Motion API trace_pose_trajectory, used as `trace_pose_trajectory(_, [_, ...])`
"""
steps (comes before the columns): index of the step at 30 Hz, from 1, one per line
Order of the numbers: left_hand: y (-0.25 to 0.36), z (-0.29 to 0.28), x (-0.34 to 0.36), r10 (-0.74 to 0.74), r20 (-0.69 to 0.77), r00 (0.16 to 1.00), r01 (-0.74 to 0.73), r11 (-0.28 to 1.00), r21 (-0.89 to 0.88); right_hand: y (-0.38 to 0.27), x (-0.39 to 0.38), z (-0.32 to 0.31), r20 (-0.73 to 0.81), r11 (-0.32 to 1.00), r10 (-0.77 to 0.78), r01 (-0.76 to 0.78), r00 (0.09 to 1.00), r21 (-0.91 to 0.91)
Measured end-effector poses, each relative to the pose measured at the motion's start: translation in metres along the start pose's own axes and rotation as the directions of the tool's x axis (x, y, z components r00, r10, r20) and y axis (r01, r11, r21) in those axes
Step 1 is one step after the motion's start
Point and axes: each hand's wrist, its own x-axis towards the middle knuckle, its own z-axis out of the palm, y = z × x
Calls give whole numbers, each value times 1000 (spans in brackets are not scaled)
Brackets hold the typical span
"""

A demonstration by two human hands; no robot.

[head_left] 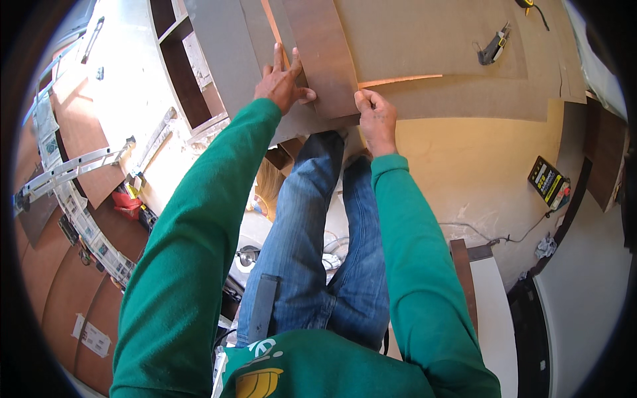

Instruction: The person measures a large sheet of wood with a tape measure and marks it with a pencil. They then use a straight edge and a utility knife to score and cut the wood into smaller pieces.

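Observation:
A dark brown wooden board (323,56) lies across a larger grey-brown panel (424,40). My left hand (282,86) rests on the panel at the board's left edge, fingers spread, with the thumb touching the board. Two of its fingers lie by a narrow orange strip (273,23) that runs away from me. My right hand (378,123) is closed at the board's near right edge, thumb and finger pinched together. What it holds, if anything, is hidden. Beside its fingertips a second orange strip (401,81) stretches to the right.
A black and yellow utility knife (494,48) and a tape measure (524,3) lie on the panel. At left are an open cabinet frame (186,73) and a ladder (73,169). A black and yellow box (549,180) sits at right, with a cable (488,237) on the floor.

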Motion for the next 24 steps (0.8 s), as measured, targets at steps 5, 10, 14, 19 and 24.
trace_pose_trajectory(5, [-5, 3, -3, -13, -16, 1000, 13, 999, -36, 3, -1, 0, 30, 985, -48, 52, 998, -167])
trace_pose_trajectory(10, [6, -2, -4, -50, 63, 997, 57, 993, -105, 12, 0, 0, -18, 990, -48, 45, 999, -132])
trace_pose_trajectory(14, [5, -4, -6, -65, 73, 995, 73, 991, -112, 6, -3, 3, -2, 999, 33, -33, 999, -35])
trace_pose_trajectory(19, [7, -7, -5, -80, 106, 991, 92, 990, -107, 0, -1, 2, 30, 995, 97, -95, 995, -36])
trace_pose_trajectory(24, [7, -6, -4, -74, 114, 991, 85, 992, -95, 4, 0, 0, 37, 993, 101, -99, 994, -59])
